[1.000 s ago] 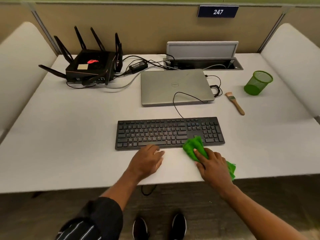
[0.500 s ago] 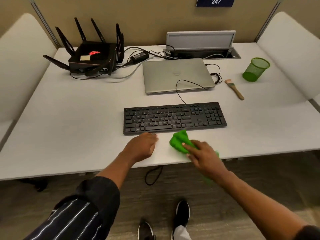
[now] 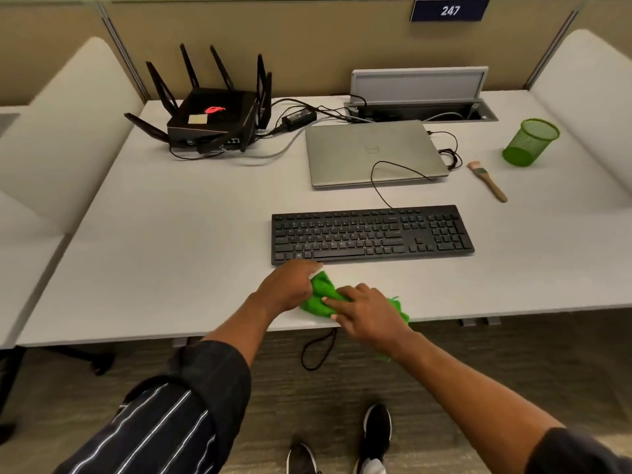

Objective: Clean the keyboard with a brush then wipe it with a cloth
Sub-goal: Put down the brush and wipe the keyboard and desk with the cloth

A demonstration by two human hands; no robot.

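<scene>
Hands were both on the green cloth (image 3: 321, 295), which lay bunched on the desk (image 3: 171, 251) just in front of the keyboard (image 3: 372, 234), not touching it. The left hand (image 3: 290, 285) had its fingers curled round one end of the cloth. The right hand (image 3: 366, 309) lay on top of the other end with its fingers spread; I could not tell if it gripped. The brush (image 3: 487, 181) lay alone behind the keyboard, off to the right. A green mesh cup (image 3: 530, 142) stood farther back on that side. A closed laptop (image 3: 372, 152) sat right behind the keyboard, and a black router (image 3: 212, 121) stood farther back to the left.
</scene>
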